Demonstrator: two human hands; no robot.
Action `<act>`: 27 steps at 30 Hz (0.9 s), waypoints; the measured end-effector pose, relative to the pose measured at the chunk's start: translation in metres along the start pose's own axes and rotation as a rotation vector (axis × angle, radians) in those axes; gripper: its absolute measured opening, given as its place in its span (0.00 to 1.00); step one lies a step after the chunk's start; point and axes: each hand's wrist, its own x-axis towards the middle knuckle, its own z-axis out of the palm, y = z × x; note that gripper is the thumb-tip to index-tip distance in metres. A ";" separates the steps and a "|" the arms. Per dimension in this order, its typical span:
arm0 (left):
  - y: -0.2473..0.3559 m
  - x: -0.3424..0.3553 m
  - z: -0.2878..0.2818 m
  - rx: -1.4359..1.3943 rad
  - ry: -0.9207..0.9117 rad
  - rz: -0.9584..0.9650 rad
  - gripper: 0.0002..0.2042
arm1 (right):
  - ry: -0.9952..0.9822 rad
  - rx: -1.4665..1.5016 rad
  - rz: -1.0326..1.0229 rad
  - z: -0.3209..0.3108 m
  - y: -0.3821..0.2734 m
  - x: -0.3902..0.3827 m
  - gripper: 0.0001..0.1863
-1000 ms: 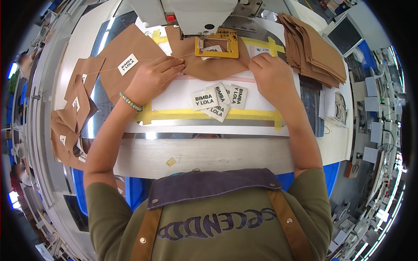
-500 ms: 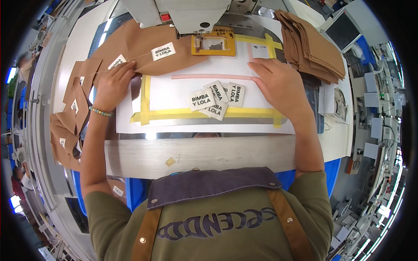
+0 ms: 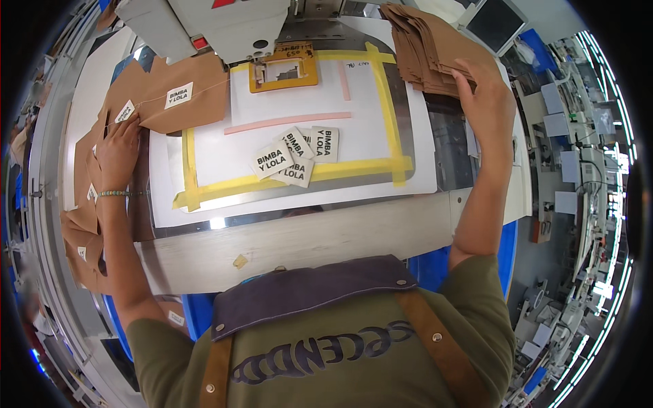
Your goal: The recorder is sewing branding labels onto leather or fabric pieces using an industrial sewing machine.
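My left hand (image 3: 117, 155), with a beaded bracelet at the wrist, has its fingers closed on the near edge of a brown sheet piece (image 3: 153, 85). White printed labels (image 3: 178, 95) sit on that piece, with a thread running across it. More brown labelled pieces (image 3: 83, 224) trail down the table's left side. At the far right, my right hand (image 3: 486, 98) reaches the near edge of a stack of brown pieces (image 3: 422, 54); thumb and forefinger look apart. Several loose white labels (image 3: 294, 158) overlap on the white work sheet (image 3: 252, 146) between my hands.
A sewing machine head (image 3: 218, 30) overhangs the far side, with a yellow frame (image 3: 284, 80) beneath it. Yellow tape (image 3: 292, 182) and pink strips (image 3: 289, 122) mark the sheet. A monitor (image 3: 495, 26) stands at the far right; blue bins (image 3: 197, 316) sit below the table's front edge.
My left hand has drawn the labelled brown piece leftward, away from the yellow frame. My right hand has left the white sheet for the brown stack. The whole view has shifted.
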 end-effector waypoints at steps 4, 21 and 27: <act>-0.005 0.007 0.002 0.143 0.019 0.010 0.13 | -0.012 0.049 -0.041 0.017 0.019 -0.001 0.14; 0.205 0.035 -0.069 -0.555 0.254 0.367 0.14 | 0.391 0.160 -0.238 0.046 0.009 0.037 0.07; 0.278 0.064 -0.067 -0.675 0.323 0.530 0.19 | 0.135 0.239 -0.545 0.074 -0.047 0.009 0.07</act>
